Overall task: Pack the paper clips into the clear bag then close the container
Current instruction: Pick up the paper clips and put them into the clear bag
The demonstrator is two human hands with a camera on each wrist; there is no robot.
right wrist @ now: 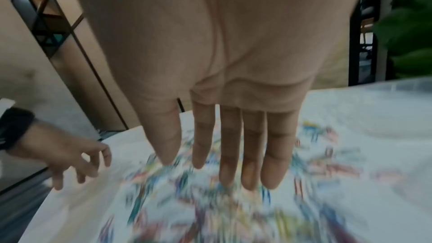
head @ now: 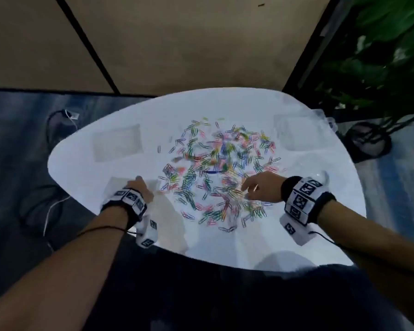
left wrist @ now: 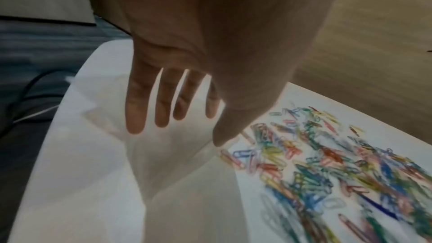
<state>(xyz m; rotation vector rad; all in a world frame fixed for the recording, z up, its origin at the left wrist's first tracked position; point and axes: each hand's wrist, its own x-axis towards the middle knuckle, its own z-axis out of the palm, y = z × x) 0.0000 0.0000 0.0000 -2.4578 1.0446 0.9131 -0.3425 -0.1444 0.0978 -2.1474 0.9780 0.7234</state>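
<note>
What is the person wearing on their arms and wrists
Both forearms are bare, with no sleeves. Each wrist carries a black band ringed with white blocks bearing black square markers, and the left wrist has the same kind of blocks. A thin black cable trails from each.

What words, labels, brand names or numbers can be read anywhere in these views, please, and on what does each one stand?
None can be read in any view.
White wristbands: black square marker patterns, no letters or numbers.
Paper clips: coloured, no print visible.
Clear bag under the left hand: no print visible.
Clear container: no label visible.
Right hand: a ring, too small to show any marking.
</note>
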